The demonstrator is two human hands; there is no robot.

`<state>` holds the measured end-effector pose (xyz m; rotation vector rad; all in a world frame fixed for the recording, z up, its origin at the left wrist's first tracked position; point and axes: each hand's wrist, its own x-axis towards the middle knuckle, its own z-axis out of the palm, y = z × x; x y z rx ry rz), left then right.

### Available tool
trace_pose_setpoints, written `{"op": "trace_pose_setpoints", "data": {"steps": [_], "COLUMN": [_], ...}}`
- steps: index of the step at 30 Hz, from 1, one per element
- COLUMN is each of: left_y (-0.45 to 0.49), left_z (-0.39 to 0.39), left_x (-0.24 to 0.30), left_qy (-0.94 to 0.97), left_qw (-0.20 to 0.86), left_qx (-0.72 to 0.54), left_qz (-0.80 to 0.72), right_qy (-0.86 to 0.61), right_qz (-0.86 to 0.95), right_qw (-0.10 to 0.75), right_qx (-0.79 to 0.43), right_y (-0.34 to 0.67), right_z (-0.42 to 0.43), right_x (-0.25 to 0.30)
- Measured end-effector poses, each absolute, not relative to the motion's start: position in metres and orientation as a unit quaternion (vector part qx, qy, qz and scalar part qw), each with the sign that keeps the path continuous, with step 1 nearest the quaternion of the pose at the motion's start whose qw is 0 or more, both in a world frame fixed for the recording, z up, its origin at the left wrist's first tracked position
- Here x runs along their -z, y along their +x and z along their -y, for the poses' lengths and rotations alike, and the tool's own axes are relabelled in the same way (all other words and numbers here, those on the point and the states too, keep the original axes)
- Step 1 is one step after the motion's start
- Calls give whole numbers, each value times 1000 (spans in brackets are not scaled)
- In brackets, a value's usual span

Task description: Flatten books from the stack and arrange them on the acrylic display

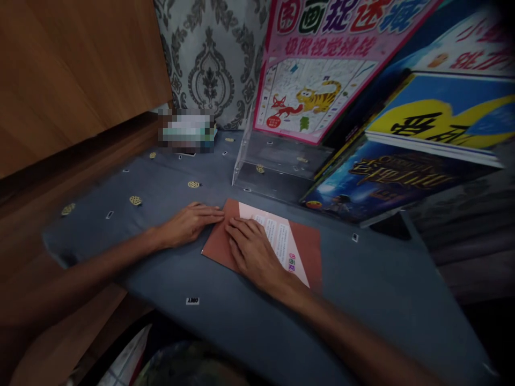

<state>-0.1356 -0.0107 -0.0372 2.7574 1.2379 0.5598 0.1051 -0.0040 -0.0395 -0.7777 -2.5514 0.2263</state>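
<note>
A reddish-brown sheet of paper (308, 236) lies flat on the cloth-covered table, with a pale pink printed part running diagonally across it. Text blocks and some coloured characters show on the pink part. My right hand (255, 252) rests palm down on the sheet, fingers stretched out, covering part of the print. At the sheet's upper left edge is my left hand (191, 222), its fingers extended and its fingertips at or on the paper's border. Neither hand grips anything.
Behind the sheet, a clear acrylic stand (261, 174) holds a pink picture book (306, 102). More books (386, 177) stand at the right, a dark flat object (390, 226) beneath them. A blurred stack (187, 131) sits at the back left. A wooden panel (80, 69) rises at left.
</note>
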Motion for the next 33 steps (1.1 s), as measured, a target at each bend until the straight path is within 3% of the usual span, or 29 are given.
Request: {"op": "trace_pose_setpoints", "data": {"steps": [13, 17, 24, 33], "left_y": [-94, -92, -95, -95], "left_z": [-35, -29, -30, -30], "left_x": [22, 33, 37, 38], "left_qy": [879, 861, 867, 867], "left_qw": [-55, -70, -75, -71], "left_qx": [-92, -121, -172, -177], "left_qz": [-464, -488, -461, -460], "right_qy": [-305, -319, -322, -319], "right_qz": [920, 914, 926, 931], "right_qw": [222, 211, 121, 118], "right_qx": [-106, -137, -155, -131], "right_y": [104, 109, 114, 121], "right_z": [7, 0, -24, -24], "right_x": [32, 28, 20, 24]}}
